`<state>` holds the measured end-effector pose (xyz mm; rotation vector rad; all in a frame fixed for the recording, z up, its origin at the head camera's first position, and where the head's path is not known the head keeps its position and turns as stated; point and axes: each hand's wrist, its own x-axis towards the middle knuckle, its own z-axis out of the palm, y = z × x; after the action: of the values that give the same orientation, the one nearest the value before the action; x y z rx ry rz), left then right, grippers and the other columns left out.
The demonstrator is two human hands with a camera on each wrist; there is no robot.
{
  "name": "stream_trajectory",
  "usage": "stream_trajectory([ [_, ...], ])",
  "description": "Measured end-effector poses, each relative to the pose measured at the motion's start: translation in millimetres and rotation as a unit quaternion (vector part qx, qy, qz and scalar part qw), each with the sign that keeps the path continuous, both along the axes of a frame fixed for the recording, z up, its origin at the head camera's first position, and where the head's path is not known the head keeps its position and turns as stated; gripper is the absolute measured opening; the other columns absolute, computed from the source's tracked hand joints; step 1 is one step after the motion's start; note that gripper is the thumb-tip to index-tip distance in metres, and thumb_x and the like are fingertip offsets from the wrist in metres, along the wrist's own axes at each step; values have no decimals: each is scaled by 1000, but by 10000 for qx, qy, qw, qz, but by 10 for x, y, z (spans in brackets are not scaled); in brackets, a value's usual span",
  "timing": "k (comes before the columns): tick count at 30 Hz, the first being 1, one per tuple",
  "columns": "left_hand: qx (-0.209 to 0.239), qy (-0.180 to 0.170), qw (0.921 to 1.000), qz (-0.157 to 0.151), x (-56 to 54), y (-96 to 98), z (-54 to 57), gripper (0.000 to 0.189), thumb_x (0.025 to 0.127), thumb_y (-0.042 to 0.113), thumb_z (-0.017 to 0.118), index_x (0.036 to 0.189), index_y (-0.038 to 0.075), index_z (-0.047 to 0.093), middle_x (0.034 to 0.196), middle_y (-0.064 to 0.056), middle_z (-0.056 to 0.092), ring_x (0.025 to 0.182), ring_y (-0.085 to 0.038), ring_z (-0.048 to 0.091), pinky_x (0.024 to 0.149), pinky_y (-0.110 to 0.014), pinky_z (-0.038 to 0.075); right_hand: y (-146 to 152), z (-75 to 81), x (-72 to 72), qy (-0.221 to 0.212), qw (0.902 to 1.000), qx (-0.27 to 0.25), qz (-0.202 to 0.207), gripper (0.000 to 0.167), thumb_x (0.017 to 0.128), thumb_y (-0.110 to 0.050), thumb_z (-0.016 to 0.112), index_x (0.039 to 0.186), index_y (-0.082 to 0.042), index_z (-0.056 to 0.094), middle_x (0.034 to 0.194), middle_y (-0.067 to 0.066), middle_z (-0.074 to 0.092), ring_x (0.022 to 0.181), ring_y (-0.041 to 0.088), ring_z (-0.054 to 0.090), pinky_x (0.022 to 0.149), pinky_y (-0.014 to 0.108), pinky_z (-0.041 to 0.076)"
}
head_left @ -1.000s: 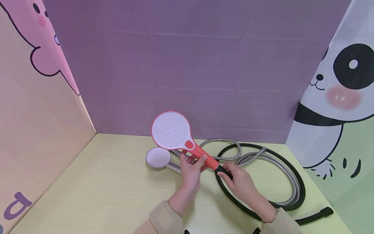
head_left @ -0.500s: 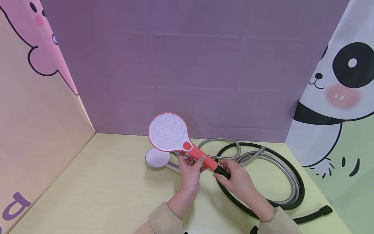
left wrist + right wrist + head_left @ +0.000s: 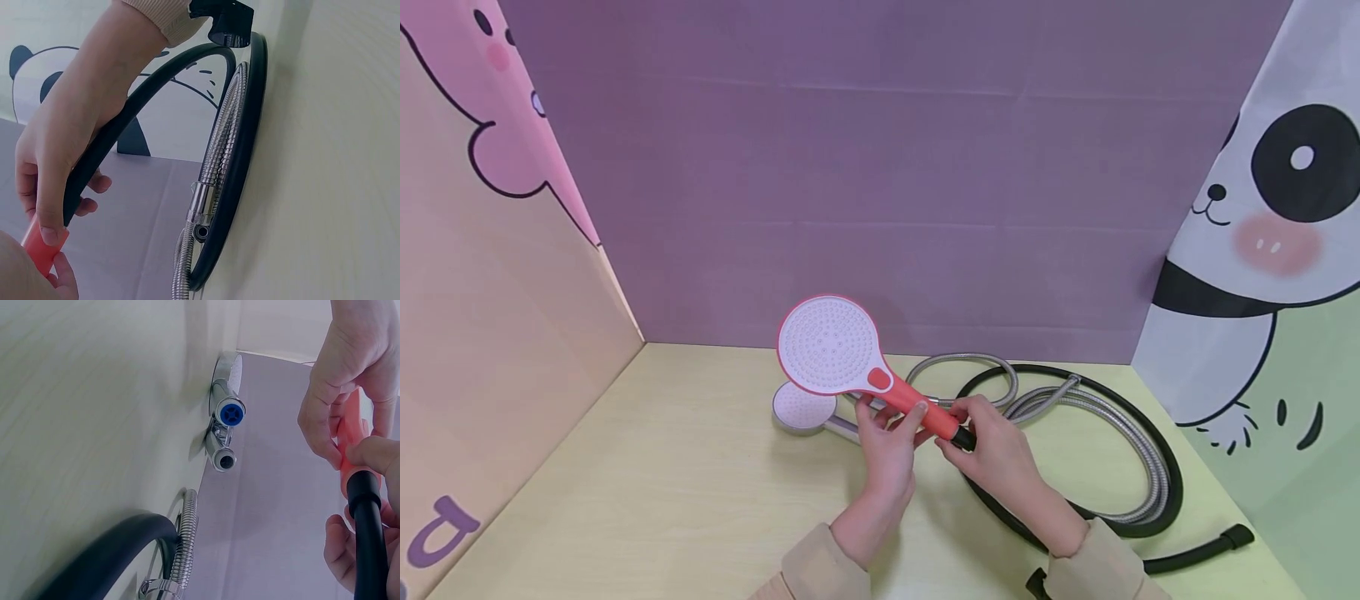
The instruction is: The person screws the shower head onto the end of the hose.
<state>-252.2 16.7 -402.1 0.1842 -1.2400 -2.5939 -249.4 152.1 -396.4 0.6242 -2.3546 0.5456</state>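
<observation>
A red shower head (image 3: 827,343) with a white spray face is held up over the table, its face toward the head camera. My left hand (image 3: 887,454) grips its red handle from below. At the handle's lower end my right hand (image 3: 1000,454) pinches the black end of a shower hose (image 3: 370,544). In the right wrist view this collar lies in line with the handle, right at its end. Seen from the left wrist, the black hose (image 3: 100,150) runs back under the right hand and forearm.
Behind the hands lies a smaller silver shower head (image 3: 803,407). Coiled metal hose (image 3: 1150,483) rests inside the black hose's loop at the right. The hose's other end (image 3: 1236,537) points toward the right wall. A black fitting (image 3: 1037,583) sits beside the right sleeve.
My right hand has moved left toward the left hand, and less of the black hose end shows beyond its fingers. The red shower head has sunk slightly down and left.
</observation>
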Motion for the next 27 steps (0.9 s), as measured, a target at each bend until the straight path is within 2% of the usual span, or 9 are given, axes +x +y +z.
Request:
stream_trajectory([
  [10, -145, -205, 9997, -65, 29, 11, 51, 65, 82, -1, 70, 133, 11, 31, 109, -19, 51, 85, -25, 61, 72, -42, 59, 8, 26, -7, 99, 9995, -275, 150, 41, 61, -11, 83, 94, -10, 60, 80, -2, 59, 60, 5, 48, 52, 19, 45],
  [16, -161, -72, 9998, -79, 46, -1, 62, 65, 81, -1, 70, 132, 9, 31, 108, -18, 51, 84, -24, 62, 70, -43, 59, 16, 38, -1, 70, 9983, -488, 308, 39, 61, -8, 83, 93, -10, 60, 80, -3, 59, 62, 6, 52, 55, 19, 48],
  [27, -741, 44, 9959, -522, 147, -148, 17, 65, 82, 0, 70, 134, 6, 32, 103, -14, 56, 78, -17, 62, 70, -44, 59, 39, 94, 12, -31, 9973, -644, 344, 39, 60, -8, 83, 92, -7, 62, 80, -1, 62, 63, 7, 55, 58, 22, 52],
])
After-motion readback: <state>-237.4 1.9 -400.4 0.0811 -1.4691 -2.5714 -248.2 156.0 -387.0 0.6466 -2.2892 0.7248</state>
